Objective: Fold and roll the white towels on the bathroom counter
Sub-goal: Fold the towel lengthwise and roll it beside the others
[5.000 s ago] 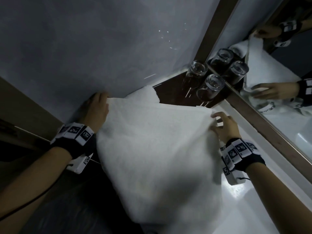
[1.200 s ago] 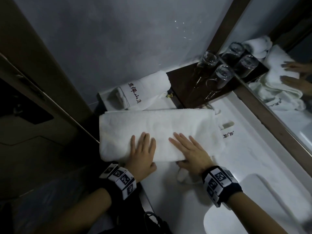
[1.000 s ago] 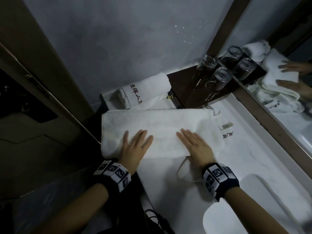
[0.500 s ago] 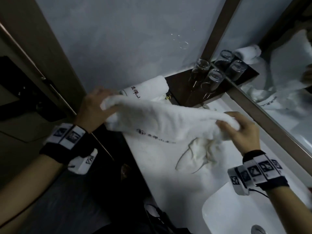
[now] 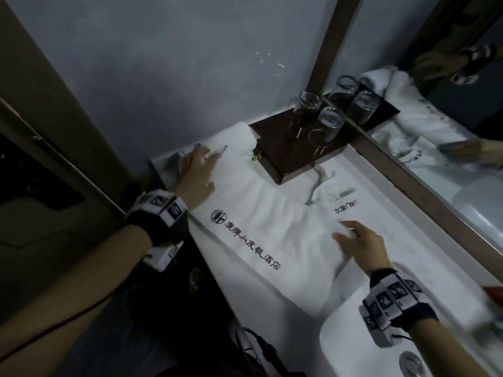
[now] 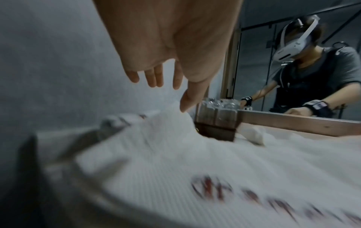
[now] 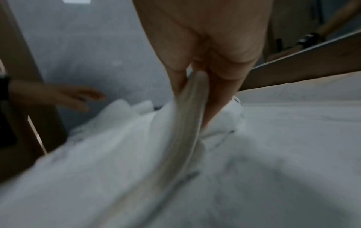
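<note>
1 white towel [image 5: 272,235], embroidered with a round logo and red-black Chinese characters, is spread on the counter [image 5: 386,202], its 3 o'clock edge pinched by the right hand [image 5: 362,243] while the left hand [image 5: 196,175], fingers released, hovers at 10 o'clock beside 2 glasses [image 5: 324,123].

The room is dim; the white towel [image 5: 272,227] and the table [image 5: 381,213] are the brightest areas, while the lower left sinks into near black. Straight lines bow at the head view's edges. Both wrist views are smeared with motion blur, the towel's lettering unreadable and the foreground cloth out of focus.
</note>
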The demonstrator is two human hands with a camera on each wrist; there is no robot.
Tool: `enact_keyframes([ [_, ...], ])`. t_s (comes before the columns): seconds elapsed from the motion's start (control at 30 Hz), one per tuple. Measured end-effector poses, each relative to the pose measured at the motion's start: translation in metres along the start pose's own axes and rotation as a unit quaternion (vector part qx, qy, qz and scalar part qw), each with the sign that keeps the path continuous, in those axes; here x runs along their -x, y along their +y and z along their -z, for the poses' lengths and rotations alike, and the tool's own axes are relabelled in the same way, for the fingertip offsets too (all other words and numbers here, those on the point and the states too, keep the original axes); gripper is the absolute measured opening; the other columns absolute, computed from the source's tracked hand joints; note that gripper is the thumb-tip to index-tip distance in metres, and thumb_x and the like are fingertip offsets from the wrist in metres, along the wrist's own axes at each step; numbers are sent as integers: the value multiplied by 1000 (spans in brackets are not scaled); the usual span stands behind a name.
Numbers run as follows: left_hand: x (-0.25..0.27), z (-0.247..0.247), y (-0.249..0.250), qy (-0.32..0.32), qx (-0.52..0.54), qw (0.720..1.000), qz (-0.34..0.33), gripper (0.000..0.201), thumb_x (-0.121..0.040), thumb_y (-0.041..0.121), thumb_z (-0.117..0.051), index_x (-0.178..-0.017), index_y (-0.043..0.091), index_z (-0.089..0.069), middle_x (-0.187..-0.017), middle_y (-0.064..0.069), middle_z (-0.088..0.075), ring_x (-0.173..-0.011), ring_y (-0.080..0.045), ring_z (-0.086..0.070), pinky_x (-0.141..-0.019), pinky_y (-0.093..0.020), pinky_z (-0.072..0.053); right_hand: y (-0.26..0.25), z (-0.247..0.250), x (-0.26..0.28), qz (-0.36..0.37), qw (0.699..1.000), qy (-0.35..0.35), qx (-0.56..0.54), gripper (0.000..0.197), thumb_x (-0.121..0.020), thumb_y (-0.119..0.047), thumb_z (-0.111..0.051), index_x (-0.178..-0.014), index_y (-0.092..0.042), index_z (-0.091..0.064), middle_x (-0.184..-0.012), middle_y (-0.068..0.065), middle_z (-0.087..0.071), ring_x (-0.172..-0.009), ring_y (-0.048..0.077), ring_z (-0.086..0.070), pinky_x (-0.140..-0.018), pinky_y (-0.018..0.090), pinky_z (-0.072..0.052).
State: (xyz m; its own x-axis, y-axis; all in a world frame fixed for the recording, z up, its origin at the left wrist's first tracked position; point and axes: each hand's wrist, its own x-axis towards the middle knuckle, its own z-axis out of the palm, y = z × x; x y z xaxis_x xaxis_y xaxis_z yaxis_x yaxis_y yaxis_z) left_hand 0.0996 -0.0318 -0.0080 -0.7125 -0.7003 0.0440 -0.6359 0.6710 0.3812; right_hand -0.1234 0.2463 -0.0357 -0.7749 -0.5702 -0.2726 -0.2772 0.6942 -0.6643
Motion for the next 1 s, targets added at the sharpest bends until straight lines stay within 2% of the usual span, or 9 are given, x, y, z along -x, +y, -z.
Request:
enact_keyframes([
  [0.1,31,-38,-2,-45,3,999,14,62,-75,5,-61,-133,11,-40,-143,-16,-25,-126,-33,-30,-103,-39,-21,11,-6,5,22,996,44,78,35,-83,-13,-66,-116,-5,-57,-111,19,-59,-101,35,-57,-85,36,-43],
  [0.23,64,-69,-2,-46,16,997,54,61,-72,5,-61,-130,5,-43,-141,-19,-30,-124,-38,-33,-103,-45,-27,1,-21,22,181,967,98,153,47,-77,9,-61,-122,7,-50,-118,27,-48,-108,40,-50,-94,35,-38],
  [0.37,85,-91,7,-96,20,995,-3,69,-75,17,-61,-140,18,-36,-150,-14,-21,-137,-31,-23,-109,-45,-18,-21,-59,49,300,942,-87,124,46,-82,-13,-67,-124,0,-52,-122,17,-52,-113,33,-54,-99,25,-35],
  [0.53,88,-97,12,-161,-59,985,-29,73,-80,33,-56,-144,37,-19,-156,-7,-3,-144,-23,1,-112,-44,-8,-32,-107,63,279,908,-177,257,89,-70,-40,-67,-146,-18,-24,-151,10,-23,-142,19,-19,-116,31,-4],
  [0.6,83,-90,15,-163,-89,982,-28,72,-81,34,-59,-143,37,-23,-155,-10,-11,-143,-26,-8,-111,-44,-13,-37,-111,64,285,890,-153,320,87,-59,-26,-74,-138,-9,-40,-141,18,-41,-133,23,-40,-113,39,-23],
  [0.67,77,-80,21,-130,-136,980,-64,73,-65,35,-76,-132,31,-47,-141,-20,-41,-130,-33,-39,-104,-46,-34,-41,-107,62,298,886,-105,339,75,-50,-17,-80,-121,-7,-60,-122,16,-61,-109,21,-62,-96,37,-47],
  [0.77,74,-73,29,-70,-176,967,-169,67,-33,37,-88,-97,23,-72,-99,-12,-70,-93,-27,-66,-78,-35,-54,-44,-89,53,264,910,-164,274,55,-85,-26,-59,-136,-15,-42,-140,4,-46,-119,20,-53,-100,30,-39],
  [0.9,74,-78,41,-51,-117,960,-248,58,-50,21,-85,-106,20,-69,-111,1,-69,-107,-11,-62,-90,-29,-50,-40,-69,48,212,941,-150,216,43,-89,-30,-54,-130,-19,-48,-130,2,-55,-110,27,-57,-89,36,-44],
  [1.0,67,-85,40,-179,-86,953,-228,58,-90,12,-49,-142,20,-27,-152,5,-26,-141,-4,-19,-115,-26,-12,-34,-70,56,212,917,-208,267,47,-93,-26,-45,-139,-21,-36,-140,0,-45,-113,27,-55,-91,37,-44],
])
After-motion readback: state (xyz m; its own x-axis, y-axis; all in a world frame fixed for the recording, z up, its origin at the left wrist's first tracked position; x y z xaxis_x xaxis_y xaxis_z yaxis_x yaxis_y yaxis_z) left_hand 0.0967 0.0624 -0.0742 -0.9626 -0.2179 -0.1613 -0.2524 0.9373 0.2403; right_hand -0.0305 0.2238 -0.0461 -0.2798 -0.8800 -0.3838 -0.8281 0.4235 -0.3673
